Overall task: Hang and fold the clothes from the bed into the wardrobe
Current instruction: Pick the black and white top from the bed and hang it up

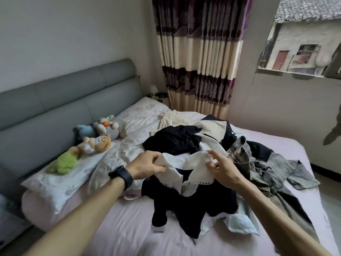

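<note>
Left hand (149,164) and right hand (221,169) each pinch the white collar (174,160) of the dark dress (193,200); best lifted level, clear of the pile (267,169) on the bed (129,228).

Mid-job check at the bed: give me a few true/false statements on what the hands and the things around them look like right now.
1. The left hand and right hand both hold the white collar of a dark garment. True.
2. The black wristband is on the right wrist. False: the wristband sits on the left wrist.
3. Stuffed toys lie beside the grey headboard. True.
4. The curtain is plain white. False: the curtain is striped purple and cream.
</note>
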A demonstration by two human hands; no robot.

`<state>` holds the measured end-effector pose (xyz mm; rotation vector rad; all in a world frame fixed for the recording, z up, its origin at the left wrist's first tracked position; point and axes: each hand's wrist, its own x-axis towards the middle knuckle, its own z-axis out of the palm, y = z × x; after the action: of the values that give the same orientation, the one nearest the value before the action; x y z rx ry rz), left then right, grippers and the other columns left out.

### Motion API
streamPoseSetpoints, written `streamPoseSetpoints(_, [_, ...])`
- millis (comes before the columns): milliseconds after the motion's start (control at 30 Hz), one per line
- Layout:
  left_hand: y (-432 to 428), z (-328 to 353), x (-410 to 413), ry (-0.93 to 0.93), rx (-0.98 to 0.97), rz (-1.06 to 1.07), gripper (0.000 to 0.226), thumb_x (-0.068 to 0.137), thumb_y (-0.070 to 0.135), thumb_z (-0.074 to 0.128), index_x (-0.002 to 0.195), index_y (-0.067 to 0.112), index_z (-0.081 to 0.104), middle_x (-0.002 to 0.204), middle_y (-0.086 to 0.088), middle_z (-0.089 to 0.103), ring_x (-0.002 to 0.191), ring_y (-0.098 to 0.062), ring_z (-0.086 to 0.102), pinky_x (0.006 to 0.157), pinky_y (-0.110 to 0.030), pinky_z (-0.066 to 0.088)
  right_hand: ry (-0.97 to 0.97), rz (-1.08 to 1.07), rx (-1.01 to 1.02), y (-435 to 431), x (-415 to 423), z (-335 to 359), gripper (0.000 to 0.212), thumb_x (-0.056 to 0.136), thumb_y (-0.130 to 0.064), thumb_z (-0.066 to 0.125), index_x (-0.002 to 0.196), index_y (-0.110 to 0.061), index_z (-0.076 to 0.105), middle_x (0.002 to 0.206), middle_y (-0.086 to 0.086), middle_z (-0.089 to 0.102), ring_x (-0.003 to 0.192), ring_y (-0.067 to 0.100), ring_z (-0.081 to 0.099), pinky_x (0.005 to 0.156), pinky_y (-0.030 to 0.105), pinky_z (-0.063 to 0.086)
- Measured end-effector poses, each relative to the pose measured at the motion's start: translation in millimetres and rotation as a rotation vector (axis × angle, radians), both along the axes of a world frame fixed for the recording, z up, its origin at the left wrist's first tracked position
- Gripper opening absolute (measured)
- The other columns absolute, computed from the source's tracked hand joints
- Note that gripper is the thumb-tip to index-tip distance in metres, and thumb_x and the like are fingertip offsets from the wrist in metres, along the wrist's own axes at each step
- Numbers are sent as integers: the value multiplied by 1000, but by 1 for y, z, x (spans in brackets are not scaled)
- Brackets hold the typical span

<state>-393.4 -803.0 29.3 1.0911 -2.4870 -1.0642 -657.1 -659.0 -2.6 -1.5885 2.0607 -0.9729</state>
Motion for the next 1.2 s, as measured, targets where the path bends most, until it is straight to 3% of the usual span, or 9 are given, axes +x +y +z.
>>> streamPoseSetpoints(100, [10,-9,23,-194,-324,31,31,76,63,65,94,40,53,80,12,69,79,-7,64,69,-31,51,40,109,-25,-9,25,-7,32,98,-12,57,126,-27,64,77,-14,58,71,-2,58,64,11,36])
streamPoseSetpoints(167, [16,-17,44,-338,-481,96,34,86,64,57,105,39,46,91,1,71,91,-25,67,74,-39,53,113,116,-78,-13,36,-16,30,100,-13,56,127,-23,65,96,-5,65,89,16,61,73,21,35])
streamPoseSetpoints(267, [41,-27,87,-239,-406,385,50,81,77,55,106,33,60,87,4,69,88,-22,66,62,-30,48,192,105,-252,-19,52,-25,29,96,-5,62,121,-17,70,100,4,71,88,23,63,72,21,35])
streamPoseSetpoints(433, [123,-31,122,-131,-367,720,52,75,74,65,78,22,61,67,7,59,74,-14,61,66,-33,50,65,437,-314,-20,118,-21,19,96,-19,65,111,-29,72,98,-13,71,77,2,63,68,18,46])
streamPoseSetpoints(567, [197,-22,145,-27,-251,815,33,77,51,80,102,32,71,84,10,72,88,-10,68,72,-26,50,-50,772,-202,-3,186,-12,21,93,-26,70,110,-38,68,89,-25,67,76,-12,58,67,6,39])
streamPoseSetpoints(733, [285,4,206,88,-123,1000,66,76,38,85,136,35,59,109,7,74,98,2,63,70,1,38,-126,1049,-146,26,274,-1,16,89,-30,76,103,-38,78,82,-34,65,71,-3,58,66,7,39])
streamPoseSetpoints(833, [345,14,247,32,-172,1150,43,77,49,81,117,37,72,94,32,62,65,12,56,59,-4,36,-171,1229,-150,55,341,7,21,88,-29,77,103,-44,76,88,-30,68,72,-2,61,67,6,40])
streamPoseSetpoints(1000, [438,23,315,-48,-241,1472,19,79,59,74,83,40,70,67,18,62,62,-5,53,59,-22,41,-267,1498,-197,120,452,26,29,87,-29,77,91,-58,71,90,-35,69,78,-7,64,68,3,41])
streamPoseSetpoints(1200, [546,27,376,-47,-349,1733,20,89,43,69,106,31,71,96,10,64,91,-4,60,84,-30,47,-397,1763,-162,209,565,40,21,88,-30,76,90,-50,73,95,-32,71,68,-4,62,63,5,40])
